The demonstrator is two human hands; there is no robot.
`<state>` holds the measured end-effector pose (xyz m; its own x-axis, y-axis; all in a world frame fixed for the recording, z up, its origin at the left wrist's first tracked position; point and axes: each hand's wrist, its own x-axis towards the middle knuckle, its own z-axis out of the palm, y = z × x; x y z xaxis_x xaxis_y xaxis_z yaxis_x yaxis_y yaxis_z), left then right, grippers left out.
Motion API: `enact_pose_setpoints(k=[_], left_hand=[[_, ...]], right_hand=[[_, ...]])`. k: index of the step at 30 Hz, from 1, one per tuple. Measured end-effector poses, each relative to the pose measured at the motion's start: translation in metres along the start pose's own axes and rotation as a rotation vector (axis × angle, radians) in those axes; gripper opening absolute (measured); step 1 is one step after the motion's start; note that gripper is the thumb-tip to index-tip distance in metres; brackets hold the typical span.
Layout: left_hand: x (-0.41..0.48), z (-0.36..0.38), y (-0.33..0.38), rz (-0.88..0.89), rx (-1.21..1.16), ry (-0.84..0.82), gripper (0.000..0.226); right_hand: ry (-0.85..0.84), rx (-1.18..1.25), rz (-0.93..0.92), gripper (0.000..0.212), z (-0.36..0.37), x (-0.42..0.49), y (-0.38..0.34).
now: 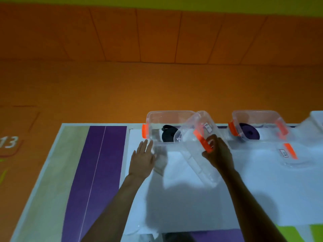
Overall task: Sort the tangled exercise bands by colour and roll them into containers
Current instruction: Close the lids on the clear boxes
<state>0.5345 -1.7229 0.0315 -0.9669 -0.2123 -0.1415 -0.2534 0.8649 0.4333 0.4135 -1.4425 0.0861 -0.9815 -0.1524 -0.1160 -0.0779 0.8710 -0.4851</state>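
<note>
Meanwhile, tilted lid (pixel 194 154) partly covers black-band container (pixel 157 114), purple-band container (pixel 255 113) beside

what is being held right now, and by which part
The right hand grips the lid at its orange clip; the left hand is flat, gripping nothing.

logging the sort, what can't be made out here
1. Head view: label on the tilted clear plastic lid, too small and blurred to read.
2. Head view: rolled black band in the left clear container, partly behind that lid.
3. Head view: white object, cut off by the right edge.
</note>
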Motion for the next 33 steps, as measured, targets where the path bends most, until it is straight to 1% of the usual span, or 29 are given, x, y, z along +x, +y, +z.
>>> enact_pose_setpoints(k=[1,3,7,10,14,16,18,20,21,22,24,25,26,27,28,29,30,31,32,33], left_hand=[[0.003,-0.003,-0.004,-0.010,-0.053,0.069,0.058],[0.013,-0.011,-0.010,-0.075,-0.161,0.152,0.051],[0.044,-0.033,-0.009,-0.236,-0.437,0.234,0.045],[0.070,-0.041,0.001,-0.327,-0.567,0.198,0.049],[0.102,-0.026,-0.002,-0.328,-0.625,0.098,0.053],[0.115,-0.008,-0.013,-0.341,-0.585,0.078,0.057],[0.122,0.004,-0.019,-0.365,-0.524,0.104,0.051],[0.123,0.013,-0.019,-0.442,-0.465,0.143,0.045],[0.122,0.015,-0.017,-0.492,-0.463,0.158,0.048],[0.120,0.014,-0.014,-0.521,-0.497,0.168,0.056],[0.118,0.014,-0.012,-0.496,-0.577,0.209,0.069],[0.118,0.017,-0.013,-0.485,-0.609,0.231,0.069],[0.118,0.018,-0.013,-0.478,-0.655,0.246,0.064],[0.120,0.019,-0.013,-0.489,-0.719,0.264,0.061],[0.121,0.020,-0.014,-0.518,-0.785,0.273,0.062],[0.122,0.021,-0.016,-0.549,-0.845,0.270,0.067],[0.122,0.020,-0.015,-0.579,-0.902,0.248,0.072],[0.123,0.020,-0.016,-0.611,-0.956,0.221,0.075],[0.124,0.021,-0.017,-0.636,-1.012,0.191,0.076],[0.123,0.021,-0.018,-0.642,-1.075,0.168,0.072]], right_hand=[[-0.022,-0.077,-0.066,0.054,0.002,0.013,-0.011],[-0.080,-0.180,-0.165,0.053,0.006,0.037,-0.034],[-0.177,-0.213,-0.299,0.047,0.026,0.084,-0.074],[-0.240,-0.277,-0.368,0.043,0.045,0.115,-0.092],[-0.304,-0.319,-0.431,0.043,0.068,0.146,-0.101],[-0.342,-0.297,-0.453,0.041,0.079,0.154,-0.100],[-0.327,-0.229,-0.471,0.039,0.089,0.156,-0.095],[-0.287,-0.150,-0.492,0.039,0.094,0.157,-0.084],[-0.284,-0.114,-0.506,0.040,0.095,0.159,-0.077],[-0.295,-0.069,-0.529,0.042,0.094,0.160,-0.069],[-0.315,0.047,-0.597,0.046,0.090,0.161,-0.053],[-0.290,0.081,-0.637,0.047,0.088,0.159,-0.044],[-0.231,0.092,-0.664,0.047,0.088,0.158,-0.034],[-0.145,0.078,-0.651,0.046,0.088,0.155,-0.025],[-0.051,0.060,-0.575,0.045,0.088,0.151,-0.016],[0.036,0.055,-0.439,0.047,0.089,0.147,-0.007],[0.089,0.076,-0.273,0.053,0.088,0.142,-0.001],[0.093,0.127,-0.095,0.063,0.087,0.139,0.003],[0.061,0.225,0.068,0.071,0.085,0.136,0.005],[0.015,0.375,0.199,0.073,0.081,0.133,0.004]])
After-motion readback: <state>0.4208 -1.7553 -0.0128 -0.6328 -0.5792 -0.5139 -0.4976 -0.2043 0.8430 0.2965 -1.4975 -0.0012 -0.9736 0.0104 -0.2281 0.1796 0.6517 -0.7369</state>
